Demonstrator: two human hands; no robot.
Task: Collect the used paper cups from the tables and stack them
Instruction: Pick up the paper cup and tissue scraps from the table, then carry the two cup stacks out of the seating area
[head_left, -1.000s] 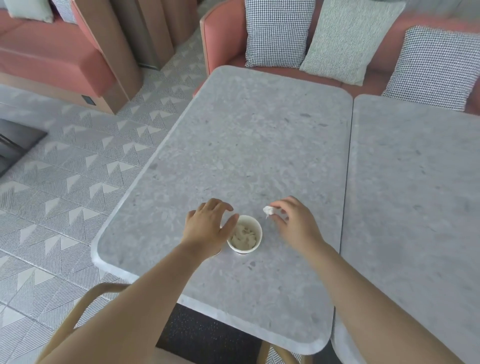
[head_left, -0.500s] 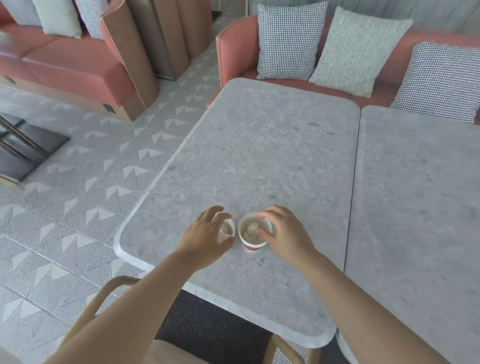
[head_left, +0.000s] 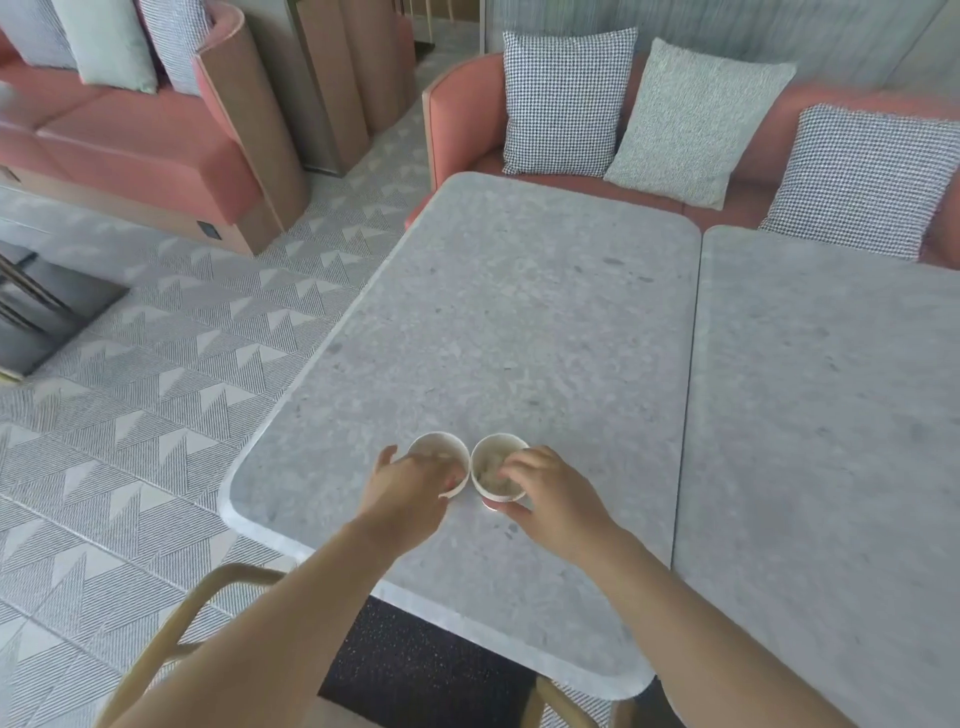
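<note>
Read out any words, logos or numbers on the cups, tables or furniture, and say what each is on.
No readable text anywhere in this view.
Left cup: white inside and a strip of red wall show; no print visible.
Right cup: red wall mostly hidden by the right hand; no print visible.
Dark plate on the sofa base: too small to read any marking.

No legible text, no labels (nothing readable)

Two paper cups (head_left: 439, 453) (head_left: 491, 470), two hands (head_left: 410, 491) (head_left: 558, 499), two grey tables (head_left: 519, 312) (head_left: 831, 415), two pink sofas (head_left: 130, 140) (head_left: 462, 109), six cushions (head_left: 569, 104) (head_left: 696, 119) (head_left: 857, 182) (head_left: 111, 44) (head_left: 171, 41) (head_left: 31, 31).
</note>
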